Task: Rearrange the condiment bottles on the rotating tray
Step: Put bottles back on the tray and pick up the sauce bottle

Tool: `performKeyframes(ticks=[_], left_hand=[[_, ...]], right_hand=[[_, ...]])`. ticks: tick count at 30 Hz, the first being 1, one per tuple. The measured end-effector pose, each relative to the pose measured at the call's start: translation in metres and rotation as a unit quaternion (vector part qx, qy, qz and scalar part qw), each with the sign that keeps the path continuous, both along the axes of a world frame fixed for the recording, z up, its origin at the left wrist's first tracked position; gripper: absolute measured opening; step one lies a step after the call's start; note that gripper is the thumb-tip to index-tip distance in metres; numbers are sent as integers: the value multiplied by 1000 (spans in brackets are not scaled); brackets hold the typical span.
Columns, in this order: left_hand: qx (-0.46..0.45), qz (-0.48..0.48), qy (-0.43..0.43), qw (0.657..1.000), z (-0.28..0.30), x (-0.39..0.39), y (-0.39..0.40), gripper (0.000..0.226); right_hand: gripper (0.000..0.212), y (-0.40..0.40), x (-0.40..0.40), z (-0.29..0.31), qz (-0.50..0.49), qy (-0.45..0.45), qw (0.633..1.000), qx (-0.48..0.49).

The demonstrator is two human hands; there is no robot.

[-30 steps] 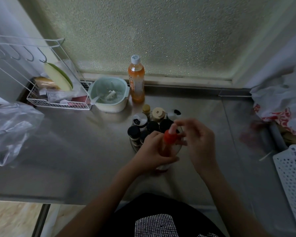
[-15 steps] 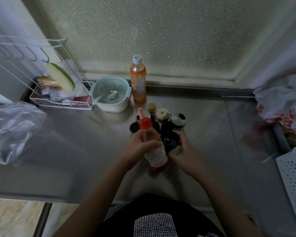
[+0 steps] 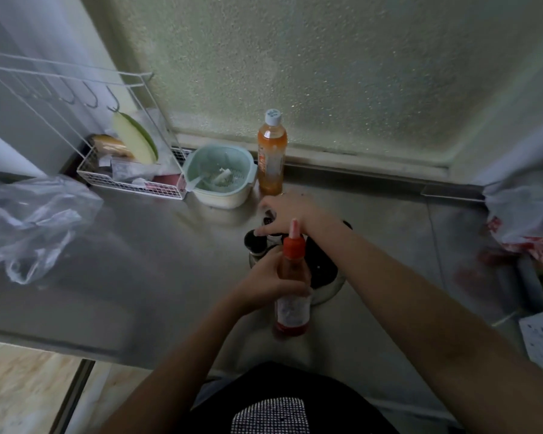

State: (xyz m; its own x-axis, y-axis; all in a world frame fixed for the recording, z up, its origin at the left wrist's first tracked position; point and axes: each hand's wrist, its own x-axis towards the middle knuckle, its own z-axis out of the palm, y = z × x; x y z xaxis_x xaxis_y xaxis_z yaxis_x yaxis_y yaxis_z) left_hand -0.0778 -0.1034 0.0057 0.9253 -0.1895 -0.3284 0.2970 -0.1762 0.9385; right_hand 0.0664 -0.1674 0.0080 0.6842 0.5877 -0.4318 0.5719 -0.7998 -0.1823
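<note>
Steel counter (image 3: pixel 145 264) is slick, so while your left hand (image 3: pixel 264 283) clamps the red-capped sauce bottle (image 3: pixel 292 286) beside the rotating tray (image 3: pixel 329 292), your right hand (image 3: pixel 290 214), fingers spread over crowded bottle tops, could topple them.

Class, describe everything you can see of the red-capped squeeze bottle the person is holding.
The squeeze bottle is slim, of clear plastic as it looks, with a red-orange cap tapering to a paler nozzle on top. A whitish label wraps its lower body, and red sauce shows at the base. It stands upright at the near edge of the rotating tray, its base on or just above the steel counter; contact is unclear. The left hand wraps its middle; the right hand reaches over the bottles behind it.
</note>
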Motion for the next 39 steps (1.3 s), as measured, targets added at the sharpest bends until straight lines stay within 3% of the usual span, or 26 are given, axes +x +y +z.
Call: performKeyframes(ticks=[2, 6, 10, 12, 15, 16, 20, 23, 26, 33, 39], left_hand=[[-6, 4, 10, 1000, 0, 1, 2, 39], [-16, -3, 25, 1000, -4, 2, 5, 30], [-20, -12, 24, 999, -6, 5, 6, 29], [-22, -10, 26, 999, -7, 5, 7, 27], [-27, -18, 21, 999, -7, 4, 7, 30], [-29, -16, 19, 999, -8, 4, 7, 29], [-38, -2, 20, 999, -14, 3, 8, 39], [-40, -8, 29, 999, -15, 3, 8, 49], [-54, -20, 34, 998, -15, 2, 8, 35], [-49, -21, 24, 998, -15, 2, 7, 36], [-44, -15, 37, 998, -13, 1, 6, 42]], right_hand=[[66, 5, 4, 1, 17, 1, 998, -62], [53, 5, 10, 15, -1, 101, 989, -104], [54, 5, 6, 5, 38, 12, 985, -167], [65, 3, 1, -7, 23, 6, 990, -138], [33, 4, -5, 0, 11, -17, 997, -78], [31, 4, -4, 8, -8, -17, 999, -39], [51, -17, -13, 64, -52, 6, 992, 111], [56, -53, -27, 95, -147, -4, 956, 254], [65, -93, -51, 106, -257, -61, 895, 358], [47, -158, -101, 78, -380, -96, 845, 364], [56, -157, -114, 34, -386, -39, 872, 298]])
